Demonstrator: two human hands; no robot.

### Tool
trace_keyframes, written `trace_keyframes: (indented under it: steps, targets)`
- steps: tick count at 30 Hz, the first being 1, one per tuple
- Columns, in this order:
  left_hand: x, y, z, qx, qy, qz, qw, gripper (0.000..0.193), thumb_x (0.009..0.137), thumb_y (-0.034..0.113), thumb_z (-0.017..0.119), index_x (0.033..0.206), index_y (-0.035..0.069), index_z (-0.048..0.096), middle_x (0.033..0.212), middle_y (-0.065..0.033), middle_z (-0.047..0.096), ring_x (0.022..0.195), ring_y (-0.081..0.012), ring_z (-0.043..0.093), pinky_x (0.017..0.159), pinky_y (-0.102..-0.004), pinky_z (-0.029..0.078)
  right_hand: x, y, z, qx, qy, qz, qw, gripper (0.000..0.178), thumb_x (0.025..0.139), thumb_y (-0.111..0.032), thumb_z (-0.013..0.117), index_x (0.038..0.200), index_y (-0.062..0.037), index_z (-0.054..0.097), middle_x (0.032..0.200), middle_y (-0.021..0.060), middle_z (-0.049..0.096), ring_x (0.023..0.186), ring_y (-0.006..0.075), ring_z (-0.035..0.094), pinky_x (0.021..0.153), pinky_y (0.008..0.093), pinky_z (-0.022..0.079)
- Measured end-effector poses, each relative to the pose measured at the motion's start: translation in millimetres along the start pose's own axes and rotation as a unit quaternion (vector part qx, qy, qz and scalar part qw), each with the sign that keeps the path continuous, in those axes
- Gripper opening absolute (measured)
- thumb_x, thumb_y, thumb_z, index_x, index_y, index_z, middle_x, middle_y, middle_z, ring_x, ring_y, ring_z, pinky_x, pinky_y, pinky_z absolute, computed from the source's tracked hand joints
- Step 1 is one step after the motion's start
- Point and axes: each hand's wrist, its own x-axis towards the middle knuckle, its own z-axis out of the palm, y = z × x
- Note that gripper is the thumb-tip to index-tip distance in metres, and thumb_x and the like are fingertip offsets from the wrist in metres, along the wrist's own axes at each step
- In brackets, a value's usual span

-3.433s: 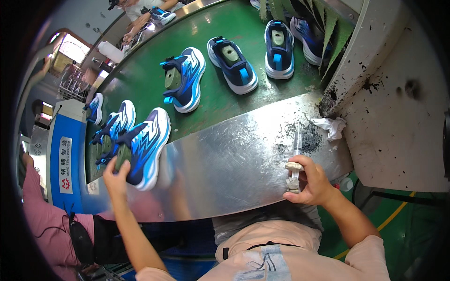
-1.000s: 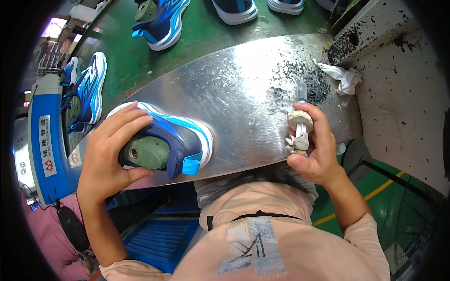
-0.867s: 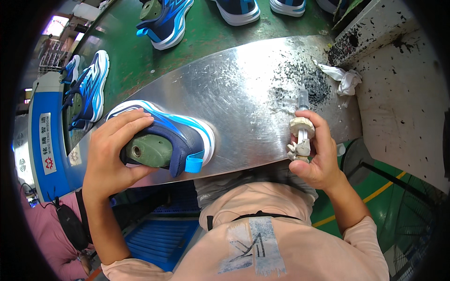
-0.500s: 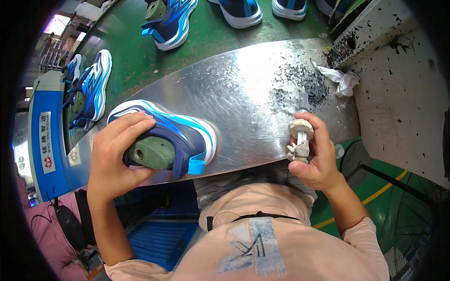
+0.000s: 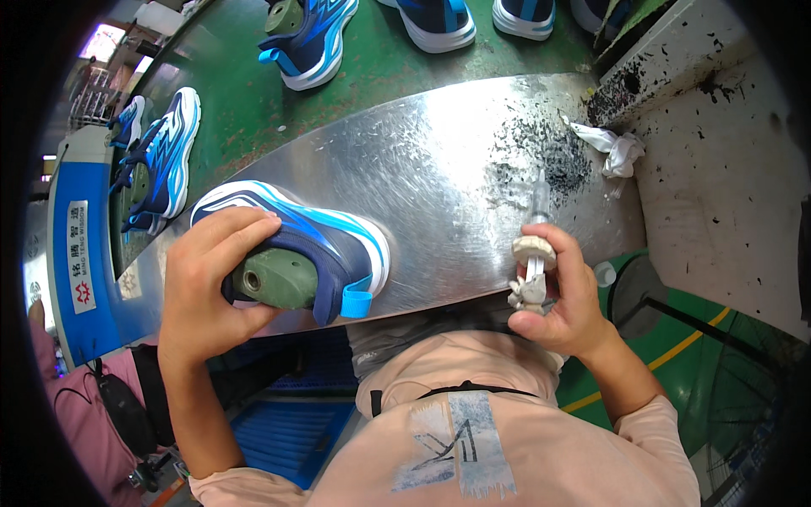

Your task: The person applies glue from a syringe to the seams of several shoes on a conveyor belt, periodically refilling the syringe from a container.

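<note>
A blue and white sports shoe with a green last inside lies on a shiny metal work plate, heel toward me. My left hand grips it around the collar and upper. My right hand holds a small hand tool with a pale, crusted knob and a thin clear tip, upright at the plate's near edge, right of the shoe and apart from it.
Dark crumbs and a crumpled white rag lie at the plate's right end. Behind runs a green conveyor belt with several more blue shoes. A blue machine housing stands left, a speckled white surface right.
I pulled the shoe off the green belt onto the metal plate and hold it there. Over the last second both hands stay nearly still; the view has shifted slightly.
</note>
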Motion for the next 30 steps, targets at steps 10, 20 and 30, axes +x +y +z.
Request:
trace_keyframes:
  steps: [10,20,30]
  targets:
    - [-45,20,17,0.001,0.124,0.007,0.992,0.053,0.048,0.001,0.067,0.101,0.0,0.066,0.102,-0.0149,0.065,0.096,-0.0347,0.063,0.084,-0.0408,0.051,0,-7,3,-0.018,0.003,-0.012,1.0,0.084,0.071,-0.047,0.078,0.131,-0.0037,0.039,0.087,0.0069,0.059,0.064,0.0117,0.055,0.059,0.0227,0.046]
    - [-50,13,20,-0.026,0.152,0.018,0.988,0.05,0.049,0.001,0.067,0.099,-0.001,0.066,0.099,-0.0155,0.065,0.094,-0.0349,0.064,0.082,-0.0417,0.052,6,-16,5,-0.06,0.007,0.021,0.998,0.079,0.073,-0.038,0.079,0.132,-0.0036,0.039,0.089,0.0057,0.059,0.07,0.0093,0.054,0.062,0.0241,0.047]
    - [-87,42,52,-0.006,0.264,-0.016,0.964,0.023,0.069,0.002,0.062,0.091,0.0,0.067,0.094,-0.0153,0.066,0.088,-0.0303,0.066,0.078,-0.0395,0.054,10,-64,-6,-0.036,-0.029,0.102,0.994,0.087,0.07,-0.056,0.075,0.129,-0.0018,0.042,0.092,0.0023,0.055,0.078,0.0086,0.052,0.065,0.0216,0.044]
